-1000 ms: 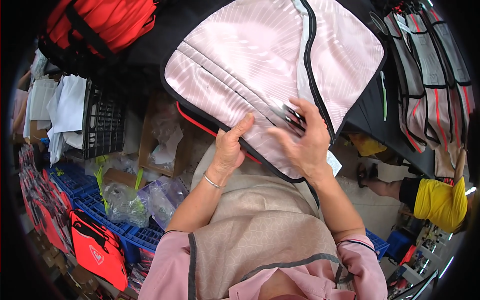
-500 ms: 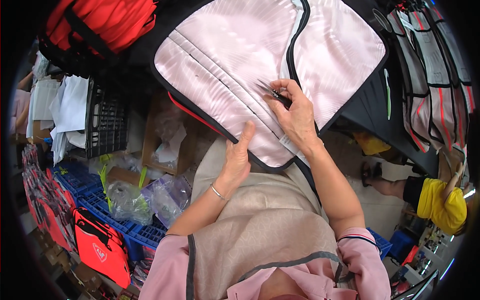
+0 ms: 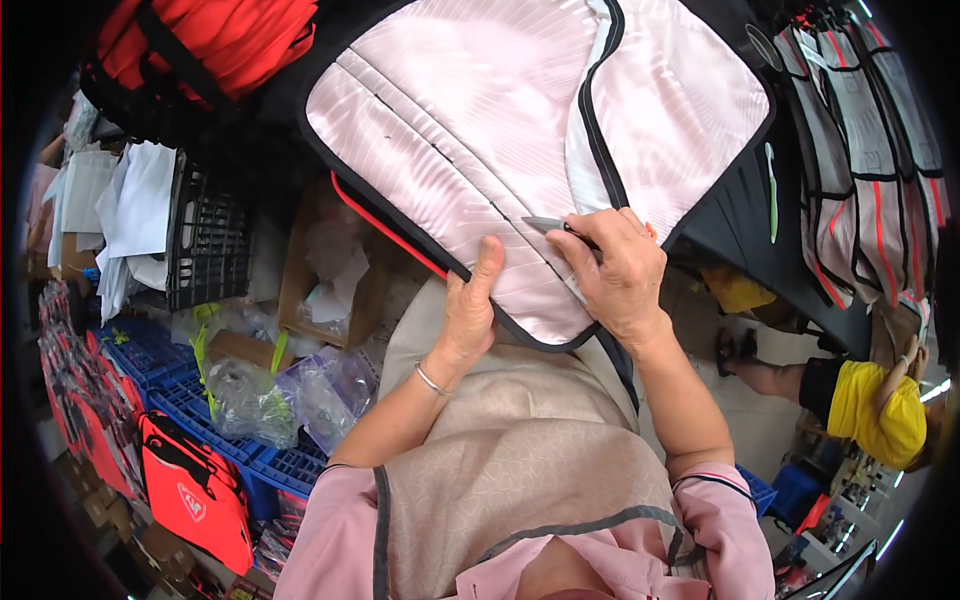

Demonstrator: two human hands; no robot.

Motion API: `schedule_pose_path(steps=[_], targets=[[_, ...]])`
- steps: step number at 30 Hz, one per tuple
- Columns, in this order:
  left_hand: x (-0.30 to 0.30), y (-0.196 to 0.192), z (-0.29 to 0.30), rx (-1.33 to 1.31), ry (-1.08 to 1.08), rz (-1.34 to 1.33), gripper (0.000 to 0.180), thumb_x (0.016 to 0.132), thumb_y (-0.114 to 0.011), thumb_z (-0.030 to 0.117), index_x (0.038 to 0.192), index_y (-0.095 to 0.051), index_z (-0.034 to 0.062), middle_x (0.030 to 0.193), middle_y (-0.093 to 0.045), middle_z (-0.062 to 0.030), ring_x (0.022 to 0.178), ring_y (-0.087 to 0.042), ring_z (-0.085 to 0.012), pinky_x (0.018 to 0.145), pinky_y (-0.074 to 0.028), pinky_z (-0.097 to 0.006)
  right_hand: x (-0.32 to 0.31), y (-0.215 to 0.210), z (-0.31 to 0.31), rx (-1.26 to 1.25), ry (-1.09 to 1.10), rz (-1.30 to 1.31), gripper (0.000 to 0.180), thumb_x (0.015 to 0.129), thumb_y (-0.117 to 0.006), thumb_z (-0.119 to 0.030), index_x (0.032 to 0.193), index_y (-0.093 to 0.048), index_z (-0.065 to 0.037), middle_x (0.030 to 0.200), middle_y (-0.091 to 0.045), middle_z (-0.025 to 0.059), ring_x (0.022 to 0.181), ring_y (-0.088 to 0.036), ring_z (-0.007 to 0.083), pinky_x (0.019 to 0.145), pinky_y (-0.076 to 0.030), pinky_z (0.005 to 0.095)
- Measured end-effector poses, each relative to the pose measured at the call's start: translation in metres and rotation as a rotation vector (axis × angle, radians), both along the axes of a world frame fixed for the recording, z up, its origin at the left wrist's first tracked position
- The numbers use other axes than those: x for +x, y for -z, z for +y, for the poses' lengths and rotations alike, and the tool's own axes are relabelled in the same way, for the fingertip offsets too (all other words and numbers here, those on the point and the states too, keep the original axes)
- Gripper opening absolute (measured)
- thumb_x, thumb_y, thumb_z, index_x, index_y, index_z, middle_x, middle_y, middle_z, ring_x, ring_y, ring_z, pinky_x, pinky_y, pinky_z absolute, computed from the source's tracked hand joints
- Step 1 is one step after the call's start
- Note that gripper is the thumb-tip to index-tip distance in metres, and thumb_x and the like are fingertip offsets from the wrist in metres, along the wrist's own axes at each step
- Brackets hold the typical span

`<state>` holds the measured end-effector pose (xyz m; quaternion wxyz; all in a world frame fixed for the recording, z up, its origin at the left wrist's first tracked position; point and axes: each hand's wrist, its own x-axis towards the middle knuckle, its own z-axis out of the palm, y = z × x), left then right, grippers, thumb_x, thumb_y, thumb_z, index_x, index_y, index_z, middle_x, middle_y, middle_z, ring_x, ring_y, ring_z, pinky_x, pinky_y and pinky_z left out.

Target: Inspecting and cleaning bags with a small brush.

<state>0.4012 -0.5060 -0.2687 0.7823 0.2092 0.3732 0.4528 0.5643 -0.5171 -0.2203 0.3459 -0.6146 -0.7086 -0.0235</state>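
Right hand (image 3: 626,272) curled around snips (image 3: 543,223), blades over pink bag (image 3: 470,110); left hand (image 3: 468,312) grasps bag's edge, thumb on top

My feed's bright mid-frame, light soft + even. Pink fabric (image 3: 440,120) has sheen, pale up top. L hand (image 3: 472,305) + R hand (image 3: 620,265) read sharp. Strip lights (image 3: 891,540) = white streaks, lower R. Dark area beside red bundle (image 3: 230,50) loses detail. Fisheye bends edges, blk vignette, rim soft.
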Motion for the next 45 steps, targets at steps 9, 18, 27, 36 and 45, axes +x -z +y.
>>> schedule_pose_path(steps=[9,18,27,36,45], targets=[[-0.005,-0.004,0.005,-0.055,0.129,-0.146,0.069,0.094,-0.059,0.046,0.137,-0.039,-0.0041,0.128,-0.054,-0.0149,0.114,-0.058,-0.0229,0.096,-0.05,-0.038,0.019,-0.033,-0.04,-0.369,-0.051,0.099,0.042,0.068,-0.084,-0.031,0.097,-0.064,-0.008,0.087,-0.067,0.0039,0.073,-0.066,0.0188,0.062,-0.051,0.0292],[-0.006,-0.008,0.004,-0.071,0.14,-0.152,0.068,0.095,-0.056,0.048,0.132,-0.044,-0.008,0.126,-0.057,-0.0165,0.111,-0.061,-0.0226,0.095,-0.051,-0.037,0.007,-0.029,-0.034,-0.111,0.002,-0.108,0.031,0.071,-0.081,-0.029,0.09,-0.066,-0.009,0.075,-0.063,0.0006,0.066,-0.058,0.0168,0.055,-0.046,0.0289],[-0.003,-0.003,0.004,-0.087,0.13,-0.179,0.067,0.095,-0.058,0.048,0.131,-0.046,-0.0076,0.123,-0.059,-0.0161,0.109,-0.061,-0.0225,0.094,-0.052,-0.037,0.01,-0.022,-0.031,-0.012,-0.016,-0.211,0.027,0.07,-0.081,-0.028,0.084,-0.066,-0.011,0.072,-0.061,-0.0012,0.062,-0.055,0.0164,0.053,-0.043,0.0285],[-0.003,0.002,0.002,-0.104,0.117,-0.169,0.066,0.094,-0.059,0.047,0.13,-0.046,-0.0072,0.123,-0.059,-0.0156,0.109,-0.061,-0.022,0.094,-0.052,-0.037,0.012,-0.025,-0.027,-0.044,-0.03,-0.169,0.025,0.068,-0.083,-0.023,0.079,-0.065,-0.009,0.068,-0.06,-0.0003,0.06,-0.055,0.0172,0.053,-0.044,0.03],[-0.005,0.0,0.004,-0.115,0.164,-0.223,0.065,0.094,-0.059,0.047,0.131,-0.047,-0.0051,0.123,-0.059,-0.015,0.11,-0.061,-0.0215,0.094,-0.051,-0.037,0.006,-0.026,-0.011,0.05,-0.02,-0.149,0.027,0.069,-0.082,-0.025,0.085,-0.066,-0.009,0.071,-0.061,-0.0018,0.062,-0.055,0.0149,0.053,-0.043,0.0273]])
